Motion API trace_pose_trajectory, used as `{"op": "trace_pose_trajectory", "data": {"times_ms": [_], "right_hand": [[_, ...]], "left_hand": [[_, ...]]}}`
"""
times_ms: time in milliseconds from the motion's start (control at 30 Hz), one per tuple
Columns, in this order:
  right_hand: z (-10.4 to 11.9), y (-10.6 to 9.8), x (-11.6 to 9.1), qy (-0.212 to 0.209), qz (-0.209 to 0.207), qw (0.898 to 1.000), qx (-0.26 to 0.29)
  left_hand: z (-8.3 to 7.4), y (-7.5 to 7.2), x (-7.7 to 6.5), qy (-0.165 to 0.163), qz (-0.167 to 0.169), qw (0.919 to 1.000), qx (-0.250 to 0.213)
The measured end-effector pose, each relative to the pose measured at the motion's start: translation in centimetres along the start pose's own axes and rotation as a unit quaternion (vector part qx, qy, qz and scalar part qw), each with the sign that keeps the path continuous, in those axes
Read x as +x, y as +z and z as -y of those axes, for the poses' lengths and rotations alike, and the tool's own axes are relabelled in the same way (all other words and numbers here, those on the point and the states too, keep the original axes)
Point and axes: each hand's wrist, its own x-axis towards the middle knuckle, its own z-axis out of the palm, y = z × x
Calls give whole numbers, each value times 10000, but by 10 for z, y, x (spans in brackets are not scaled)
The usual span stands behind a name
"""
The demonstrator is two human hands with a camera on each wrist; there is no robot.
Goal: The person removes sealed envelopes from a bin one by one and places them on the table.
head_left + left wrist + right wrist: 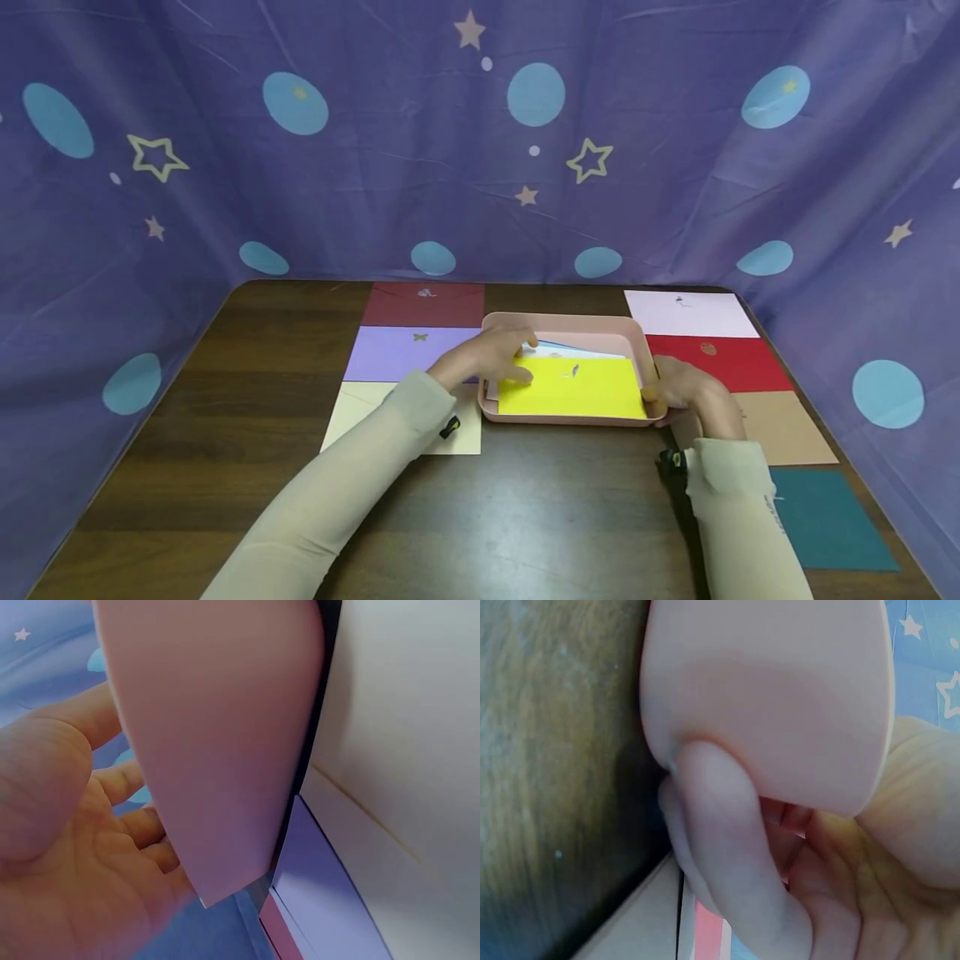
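A shallow pink tray [555, 420] stands on the dark wooden table, holding a bright yellow envelope [577, 396] on top. Behind the yellow one, white and light blue envelopes [581, 352] peek out. My left hand [491, 354] reaches over the tray's left rim, thumb at the yellow envelope's upper left corner and fingers spread apart from it. With my right hand [682, 385] I grip the tray's right side; in the right wrist view its fingers [724, 817] curl low around the tray wall. The tray wall [210, 750] hides the left fingertips in the left wrist view.
Left of the tray lie a dark red envelope [427, 308], a lavender one [390, 354] and a cream one [461, 442]. A pale pink [697, 317], a red [742, 367], a tan [787, 429] and a teal envelope [836, 521] line the right side. A purple curtain [420, 167] surrounds the table.
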Motion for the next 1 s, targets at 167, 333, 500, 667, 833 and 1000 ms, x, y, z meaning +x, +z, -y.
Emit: {"op": "trace_pose_trajectory", "data": {"times_ms": [167, 333, 500, 667, 833, 1000], "right_hand": [[0, 1, 0, 34, -33, 10000, -33], [0, 1, 0, -3, -113, 9999, -113], [0, 1, -1, -175, -72, 9998, -54], [0, 1, -3, -192, -26, 9997, 123], [-1, 0, -3, -217, -44, 9996, 165], [0, 0, -5, -327, -38, 9994, 121]], "left_hand": [[0, 2, 1, -34, -91, 10000, 2], [1, 2, 0, 29, -354, 9993, -148], [1, -2, -6, 30, -693, 9937, -881], [1, -4, -15, -275, -712, 9886, -1298], [3, -1, -24, -440, -628, 9856, -1508], [3, 3, -33, -269, -688, 9830, -1679]]}}
